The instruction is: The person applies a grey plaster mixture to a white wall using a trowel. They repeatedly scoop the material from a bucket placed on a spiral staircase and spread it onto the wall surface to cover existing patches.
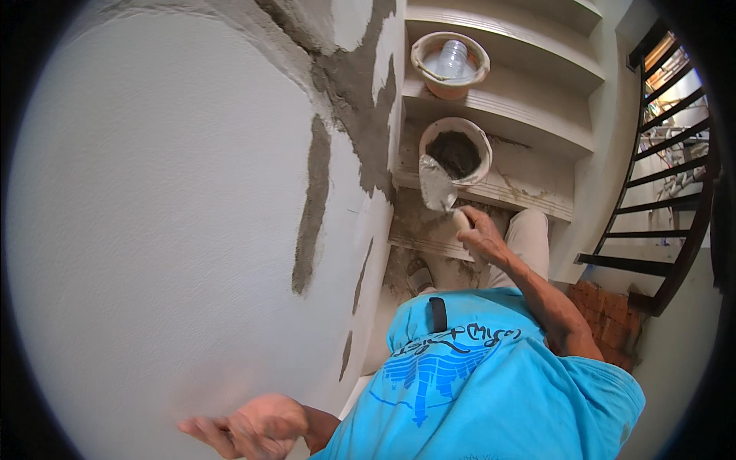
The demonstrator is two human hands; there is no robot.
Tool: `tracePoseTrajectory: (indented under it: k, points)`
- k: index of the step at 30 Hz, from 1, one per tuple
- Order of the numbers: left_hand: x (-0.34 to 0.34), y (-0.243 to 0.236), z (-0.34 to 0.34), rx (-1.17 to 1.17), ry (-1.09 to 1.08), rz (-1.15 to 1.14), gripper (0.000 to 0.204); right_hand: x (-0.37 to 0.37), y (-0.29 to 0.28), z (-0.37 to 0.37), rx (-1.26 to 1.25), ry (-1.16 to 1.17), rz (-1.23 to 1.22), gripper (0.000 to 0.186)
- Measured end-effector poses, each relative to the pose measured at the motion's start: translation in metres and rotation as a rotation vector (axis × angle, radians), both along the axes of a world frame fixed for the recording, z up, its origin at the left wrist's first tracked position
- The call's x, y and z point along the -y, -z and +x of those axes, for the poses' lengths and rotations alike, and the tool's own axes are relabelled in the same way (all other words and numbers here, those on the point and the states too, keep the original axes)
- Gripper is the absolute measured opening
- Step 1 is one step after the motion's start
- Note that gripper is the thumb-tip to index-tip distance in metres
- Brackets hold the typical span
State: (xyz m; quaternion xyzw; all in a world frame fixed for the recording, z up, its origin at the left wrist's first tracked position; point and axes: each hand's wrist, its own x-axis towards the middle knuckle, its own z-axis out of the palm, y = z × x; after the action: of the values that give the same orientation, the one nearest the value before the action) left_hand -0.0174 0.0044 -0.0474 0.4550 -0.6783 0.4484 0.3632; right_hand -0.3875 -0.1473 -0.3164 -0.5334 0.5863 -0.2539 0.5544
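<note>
My right hand (483,234) is closed around the handle of a trowel (437,184). The trowel's blade, smeared with grey, reaches to the near rim of a bucket (479,172) that holds dark grey mortar (454,153). This bucket stands on a stair step in front of me. At the lower left, my left hand (257,425) is held out beside the white wall (169,199), fingers stretched and slightly blurred, with nothing in it. Grey mortar patches (313,207) run down the wall.
A second bucket (448,90) with a clear plastic container (452,57) in it stands one step higher. Stairs (529,169) with grey smears rise ahead. On the right is a dark railing (659,203), with reddish-brown bricks or tiles (602,322) below it. My sandalled foot (419,274) is near the wall.
</note>
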Motion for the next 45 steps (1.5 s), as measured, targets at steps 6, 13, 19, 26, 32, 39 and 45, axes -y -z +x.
tracePoseTrajectory:
  k: [6,13,19,26,32,39,45]
  points:
    - [0.048,0.066,-0.067,-0.575,0.482,0.821,0.034,0.021,0.006,-0.042,0.437,0.248,0.254,0.071]
    - [0.13,0.249,-0.143,-0.877,0.449,1.416,0.028,0.021,0.038,-0.08,0.461,0.463,0.328,0.059]
    - [0.16,0.365,-0.227,-0.585,0.545,1.611,0.034,0.001,0.078,-0.122,0.652,0.557,0.249,0.047]
    - [0.203,0.457,-0.306,-0.243,0.543,1.476,0.047,-0.031,0.107,-0.136,0.901,0.599,0.345,0.077]
    - [0.236,0.483,-0.344,-0.196,0.417,1.613,0.057,-0.033,0.108,-0.145,0.957,0.632,0.371,0.07]
    - [0.248,0.485,-0.361,-0.154,0.396,1.653,0.048,-0.025,0.115,-0.159,0.993,0.708,0.334,0.079]
    - [0.255,0.495,-0.37,-0.182,0.367,1.627,0.044,-0.028,0.121,-0.168,1.045,0.75,0.307,0.077]
